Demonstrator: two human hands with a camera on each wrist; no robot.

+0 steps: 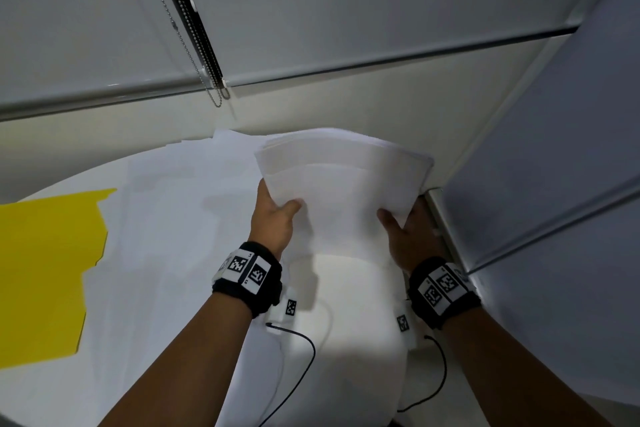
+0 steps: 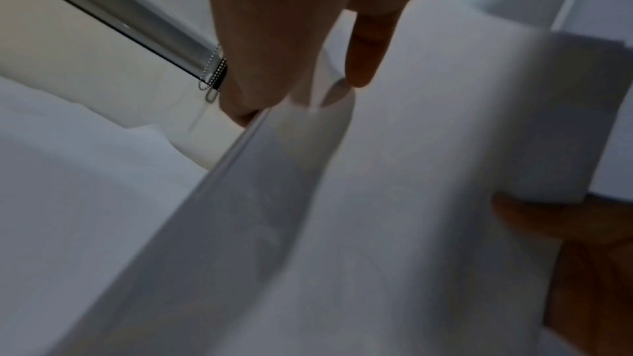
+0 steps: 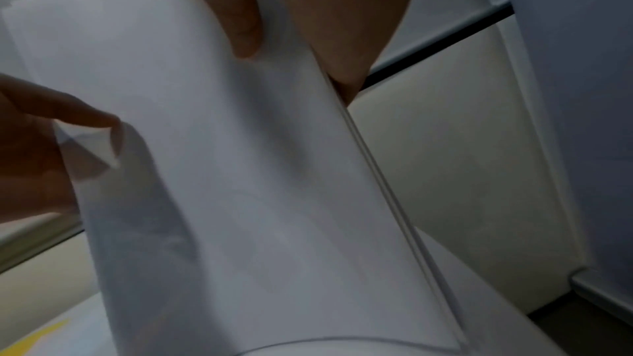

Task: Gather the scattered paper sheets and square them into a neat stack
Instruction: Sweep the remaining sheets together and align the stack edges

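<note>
Paper stack [image 1: 341, 180] pinched by left hand [image 1: 273, 218] and right hand [image 1: 408, 236]; each grip grasping one side.

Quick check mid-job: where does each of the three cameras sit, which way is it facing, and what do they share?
Head: on the head, looking down and forward at both forearms, left hand and right hand holding the paper stack over the table.
Left wrist: along the left hand at the stack's left edge.
Right wrist: along the right hand at the right edge.
Shared: all three show the stack and both hands.
</note>
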